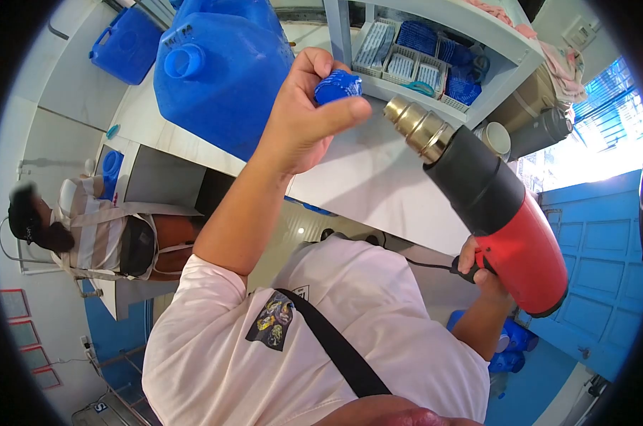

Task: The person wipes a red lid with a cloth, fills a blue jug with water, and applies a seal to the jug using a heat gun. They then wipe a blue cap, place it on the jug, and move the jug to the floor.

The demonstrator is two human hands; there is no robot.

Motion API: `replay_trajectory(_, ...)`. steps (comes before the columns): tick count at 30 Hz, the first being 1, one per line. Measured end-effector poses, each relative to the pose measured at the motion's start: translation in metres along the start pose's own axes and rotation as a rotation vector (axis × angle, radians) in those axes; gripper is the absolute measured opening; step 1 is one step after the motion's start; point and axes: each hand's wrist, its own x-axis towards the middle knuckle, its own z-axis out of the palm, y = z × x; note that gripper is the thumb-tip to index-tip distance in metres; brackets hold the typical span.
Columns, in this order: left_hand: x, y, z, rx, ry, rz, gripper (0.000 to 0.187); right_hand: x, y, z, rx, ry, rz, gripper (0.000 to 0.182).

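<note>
Held up over the white countertop (pixel 378 184), my left hand (pixel 300 121) has its fingers and thumb closed around a blue cap (pixel 338 86) with white print on it. My right hand (pixel 481 273) grips the handle of a red and black heat gun (pixel 520 241), partly hidden behind its body. The heat gun's metal nozzle points up and left, toward the cap but apart from it. Left of my left hand stands a large blue water jug (pixel 222 78) with an uncovered spout (pixel 184 62).
A white shelf (pixel 492 99) holds baskets of blue and white items. A dark tumbler (pixel 541 131) and a white cup (pixel 494 138) stand at its right. Another blue jug (pixel 127 46) is at far left. Another person (pixel 108 231) works at a sink. A cord (pixel 428 265) trails from the heat gun.
</note>
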Motion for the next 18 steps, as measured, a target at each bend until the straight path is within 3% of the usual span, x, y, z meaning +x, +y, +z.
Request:
replay_trajectory(2, -0.004, 0.001, 0.011, 0.126, 0.062, 0.028, 0.038, 0.0, 0.002, -0.002, -0.085, -0.023, -0.03, 0.016)
replay_trajectory(4, -0.007, -0.001, 0.011, 0.09, 0.07, 0.003, 0.037, -0.002, 0.004, -0.001, 0.26, 0.042, 0.0, 0.019)
replay_trajectory(5, -0.008, -0.001, 0.011, 0.054, 0.08, -0.023, 0.037, -0.004, 0.006, -0.002, 0.259, 0.044, -0.002, 0.019)
replay_trajectory(7, -0.008, 0.002, 0.013, 0.005, 0.1, -0.091, 0.038, -0.01, 0.011, -0.005, -0.13, -0.003, 0.107, 0.02)
replay_trajectory(11, -0.012, 0.006, 0.009, -0.09, 0.084, -0.229, 0.046, -0.016, 0.022, -0.001, -0.221, 0.021, 0.123, 0.02)
replay_trajectory(12, -0.013, 0.007, 0.008, -0.089, 0.082, -0.23, 0.046, -0.02, 0.035, 0.0, -0.032, 0.075, 0.1, 0.031)
replay_trajectory(13, -0.013, 0.008, 0.008, -0.098, 0.058, -0.219, 0.048, -0.021, 0.043, -0.002, 0.156, 0.127, 0.075, 0.067)
replay_trajectory(14, -0.013, 0.008, 0.008, -0.106, 0.036, -0.208, 0.051, -0.021, 0.045, -0.008, 0.156, 0.126, 0.073, 0.067)
replay_trajectory(16, -0.016, 0.009, 0.01, -0.094, 0.05, -0.187, 0.051, -0.016, 0.042, -0.02, -0.192, -0.119, -0.01, 0.066)
replay_trajectory(18, -0.021, 0.011, 0.013, -0.082, 0.063, -0.169, 0.051, -0.007, 0.023, -0.015, -0.21, -0.081, -0.015, 0.067)
